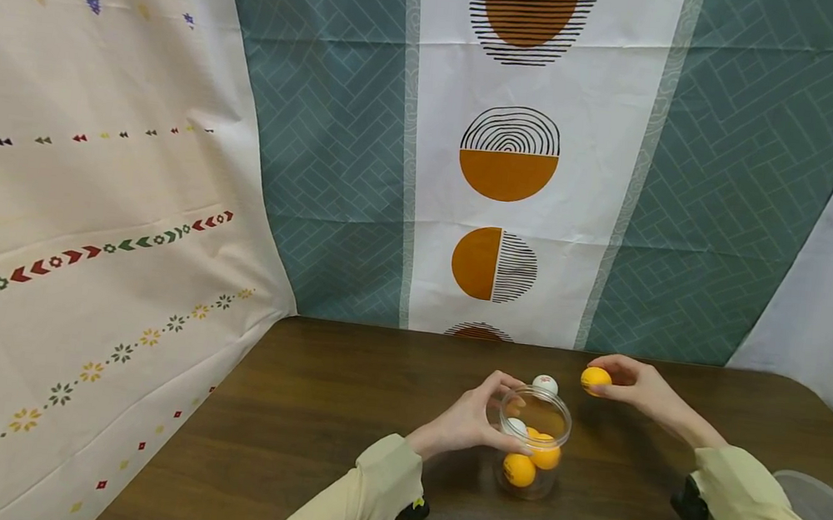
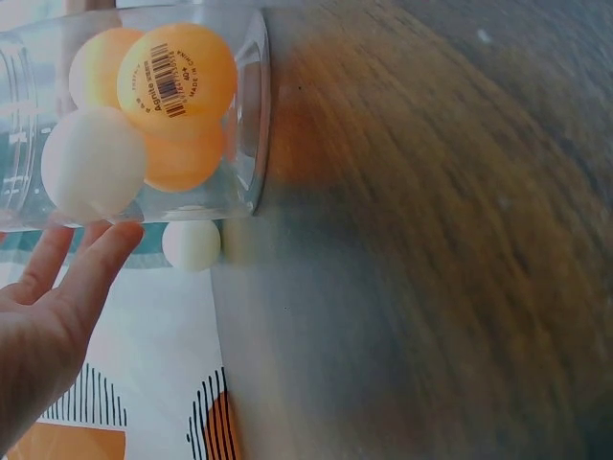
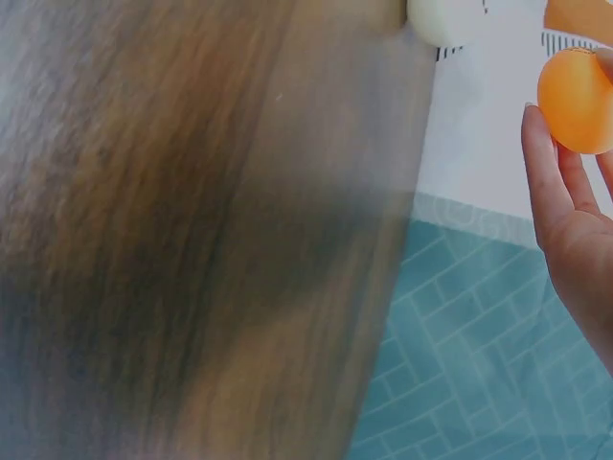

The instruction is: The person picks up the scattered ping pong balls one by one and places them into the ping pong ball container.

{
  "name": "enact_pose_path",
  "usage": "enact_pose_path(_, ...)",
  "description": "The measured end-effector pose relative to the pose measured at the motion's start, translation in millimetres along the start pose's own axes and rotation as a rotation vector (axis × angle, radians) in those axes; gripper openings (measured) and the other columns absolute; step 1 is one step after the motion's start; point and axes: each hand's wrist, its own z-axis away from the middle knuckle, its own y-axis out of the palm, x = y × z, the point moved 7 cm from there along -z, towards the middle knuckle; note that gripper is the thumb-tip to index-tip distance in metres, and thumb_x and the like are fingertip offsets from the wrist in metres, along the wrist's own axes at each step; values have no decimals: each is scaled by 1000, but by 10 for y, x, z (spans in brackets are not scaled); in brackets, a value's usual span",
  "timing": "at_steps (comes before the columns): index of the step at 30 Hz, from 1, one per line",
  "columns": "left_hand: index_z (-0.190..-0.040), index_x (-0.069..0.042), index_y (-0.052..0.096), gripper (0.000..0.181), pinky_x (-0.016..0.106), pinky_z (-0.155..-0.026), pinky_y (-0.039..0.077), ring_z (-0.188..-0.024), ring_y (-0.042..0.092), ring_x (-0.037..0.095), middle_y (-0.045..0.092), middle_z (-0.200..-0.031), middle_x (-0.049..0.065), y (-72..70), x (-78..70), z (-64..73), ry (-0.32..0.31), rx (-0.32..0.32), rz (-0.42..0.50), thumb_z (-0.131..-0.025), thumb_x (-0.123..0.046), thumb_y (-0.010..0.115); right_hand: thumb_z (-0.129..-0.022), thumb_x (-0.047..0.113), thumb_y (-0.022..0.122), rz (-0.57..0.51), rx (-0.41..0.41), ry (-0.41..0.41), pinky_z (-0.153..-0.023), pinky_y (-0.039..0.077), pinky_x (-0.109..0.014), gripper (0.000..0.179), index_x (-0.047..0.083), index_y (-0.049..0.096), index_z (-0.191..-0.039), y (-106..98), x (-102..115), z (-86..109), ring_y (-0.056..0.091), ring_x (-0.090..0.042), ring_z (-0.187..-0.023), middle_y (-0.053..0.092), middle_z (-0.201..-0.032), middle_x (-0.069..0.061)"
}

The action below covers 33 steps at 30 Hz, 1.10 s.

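A clear round jar (image 1: pixel 528 493) stands on the table, its top uncovered. My left hand (image 1: pixel 474 423) grips it around the upper side, thumb in front and fingers behind. Inside lie a white ping-pong ball (image 2: pixel 94 163) and several orange ping-pong balls (image 1: pixel 519 470); one shows printed lettering and a barcode in the left wrist view. Right of the jar, my right hand (image 1: pixel 640 392) pinches another orange ping-pong ball (image 1: pixel 596 381) above the table, apart from the jar. A loose white ping-pong ball (image 1: pixel 545 383) rests on the table just behind the jar.
A clear flat lid (image 1: pixel 820 510) lies at the right of the dark wooden table (image 1: pixel 296 416), beside my right sleeve. Patterned cloth (image 1: pixel 343 161) hangs along the table's back edge, and a white embroidered cloth (image 1: pixel 89 220) hangs at the left.
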Motion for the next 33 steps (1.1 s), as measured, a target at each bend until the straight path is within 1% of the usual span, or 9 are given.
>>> enact_pose_path(5, -120, -28, 40, 63, 27, -76, 44, -101, 50, 20, 53, -113, 0, -2, 6, 4, -1, -1, -14, -71, -18, 78, -84, 11, 65, -2, 8, -24, -72, 48, -27, 40, -9, 49, -115, 29, 78, -19, 58, -26, -87, 60, -100, -14)
enact_pose_path(7, -121, -28, 40, 63, 28, -78, 43, -101, 50, 21, 53, -114, 3, -2, 4, 3, 3, -1, -18, -71, -19, 78, -84, 11, 65, 1, 14, -27, -73, 48, -27, 40, -9, 49, -115, 41, 102, -20, 58, -27, -87, 59, -101, -15)
enact_pose_path(12, -121, -27, 40, 64, 28, -78, 43, -101, 50, 19, 53, -114, 5, -3, 3, 3, 6, 0, -19, -71, -18, 78, -84, 12, 65, -23, 25, -15, -74, 47, -28, 40, -6, 50, -116, 61, 143, -35, 58, -26, -89, 58, -102, -17)
enact_pose_path(17, -121, -26, 40, 64, 28, -78, 43, -99, 50, 15, 53, -112, 1, -6, 3, 5, 8, -3, -21, -70, -18, 79, -84, 14, 66, -22, 31, -8, -75, 47, -29, 41, -5, 50, -117, 89, 227, -56, 56, -29, -91, 57, -104, -17)
enact_pose_path(23, -120, -27, 40, 64, 28, -78, 42, -99, 50, 15, 53, -111, -4, -5, 4, 8, -3, -9, -19, -70, -18, 79, -83, 14, 66, -39, 49, -29, -75, 47, -30, 41, -4, 50, -116, 156, 381, -84, 58, -28, -88, 57, -104, -17)
enact_pose_path(30, -119, -29, 41, 64, 28, -75, 44, -96, 51, 14, 52, -110, -4, -5, -5, 7, -8, -11, -14, -69, -20, 80, -83, 10, 66, -74, 72, -59, -74, 48, -32, 40, -5, 50, -117, 211, 492, -109, 58, -27, -88, 56, -104, -18)
enact_pose_path(33, -119, -28, 41, 64, 27, -76, 44, -96, 51, 14, 52, -110, -3, -6, -10, 6, -4, -9, -13, -69, -19, 80, -83, 9, 65, -85, 82, -74, -75, 48, -33, 39, -5, 50, -116, 230, 553, -111, 58, -27, -88, 56, -104, -18)
